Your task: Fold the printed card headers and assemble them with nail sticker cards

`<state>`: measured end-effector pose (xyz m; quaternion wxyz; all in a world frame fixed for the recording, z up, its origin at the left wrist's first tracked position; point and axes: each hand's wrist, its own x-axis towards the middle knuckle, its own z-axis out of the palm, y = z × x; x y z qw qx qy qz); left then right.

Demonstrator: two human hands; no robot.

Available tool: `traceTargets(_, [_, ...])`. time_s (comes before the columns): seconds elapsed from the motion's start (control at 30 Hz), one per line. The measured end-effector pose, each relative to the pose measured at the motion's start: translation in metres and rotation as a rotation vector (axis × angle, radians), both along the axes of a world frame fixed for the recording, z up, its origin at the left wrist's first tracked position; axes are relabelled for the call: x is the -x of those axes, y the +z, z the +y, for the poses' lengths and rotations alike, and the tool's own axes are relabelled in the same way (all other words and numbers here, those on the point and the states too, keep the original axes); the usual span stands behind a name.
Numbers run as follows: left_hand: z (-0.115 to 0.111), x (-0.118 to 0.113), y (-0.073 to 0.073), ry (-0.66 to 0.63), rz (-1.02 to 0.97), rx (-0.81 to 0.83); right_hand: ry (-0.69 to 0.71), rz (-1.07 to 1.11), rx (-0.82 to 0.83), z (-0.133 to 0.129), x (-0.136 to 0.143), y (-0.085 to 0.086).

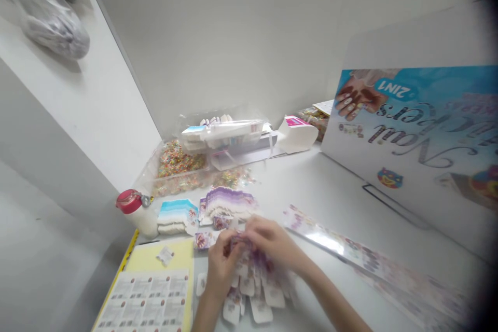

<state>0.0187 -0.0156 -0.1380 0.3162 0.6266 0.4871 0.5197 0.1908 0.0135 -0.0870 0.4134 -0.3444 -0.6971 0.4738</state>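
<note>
My left hand (221,265) and my right hand (275,243) meet over the front of the table. Their fingers are closed around a small purple printed card (237,240), which is partly hidden and blurred. Below them lies a loose heap of small white packs (260,309) with rounded ends. Just beyond my fingers sits a fanned row of purple and white cards (229,202). To its left is a stack of blue and white cards (177,213). One more printed card (203,240) lies flat beside my left hand.
A sheet of barcode labels (150,298) rests on yellow paper at left. Behind stand a red-capped bottle (136,210), a clear bag of colourful bits (179,161) and an open white box (298,136). Sticker strips (342,249) and a large printed carton (412,129) occupy the right.
</note>
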Motion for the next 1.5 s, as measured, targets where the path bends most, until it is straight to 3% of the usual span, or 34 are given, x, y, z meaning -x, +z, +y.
traceTargets(0.1, [-0.001, -0.001, 0.005, 0.016, 0.043, -0.006, -0.035, -0.007, -0.014, 0.006, -0.001, -0.01])
traceTargets(0.17, [-0.001, -0.002, 0.01, 0.011, 0.09, 0.009, -0.143, -0.054, -0.054, 0.014, -0.003, -0.023])
traceTargets(0.27, [-0.001, -0.005, 0.018, -0.059, 0.214, 0.018, -0.312, -0.293, -0.189, 0.029, -0.009, -0.05])
traceTargets(0.37, [0.001, -0.008, 0.023, -0.099, 0.313, -0.029, -0.318, -0.457, -0.271, 0.042, -0.015, -0.074])
traceTargets(0.47, [0.003, -0.008, 0.022, -0.07, 0.319, -0.036, -0.275, -0.475, -0.307, 0.049, -0.017, -0.084])
traceTargets(0.6, [0.005, -0.003, 0.019, 0.015, 0.267, -0.025, -0.306, -0.45, -0.344, 0.048, -0.021, -0.077])
traceTargets(0.7, [0.006, 0.001, 0.017, 0.099, 0.21, -0.007, -0.461, -0.379, -0.36, 0.045, -0.028, -0.062])
traceTargets(0.8, [0.008, 0.004, 0.014, 0.131, 0.172, 0.015, -0.595, -0.136, -0.326, 0.036, -0.029, -0.043])
traceTargets(0.87, [0.008, 0.005, 0.012, 0.115, 0.169, 0.033, -0.598, 0.064, -0.198, 0.027, -0.025, -0.029])
traceTargets(1.03, [0.006, 0.008, 0.007, 0.027, 0.079, 0.082, -0.346, 0.211, 0.187, 0.002, 0.001, -0.006])
traceTargets(1.13, [0.004, 0.009, 0.005, 0.057, -0.049, 0.191, -0.166, 0.208, 0.282, -0.007, 0.015, -0.001])
traceTargets(1.23, [0.004, 0.009, 0.003, 0.096, -0.177, 0.168, -0.014, 0.209, 0.357, -0.011, 0.022, -0.001])
traceTargets(1.33, [0.005, 0.011, -0.001, 0.154, -0.311, 0.174, 0.005, 0.164, 0.29, -0.011, 0.022, -0.001])
traceTargets(1.5, [0.002, 0.015, -0.006, 0.232, -0.377, 0.205, -0.174, 0.052, -0.049, -0.011, 0.016, 0.0])
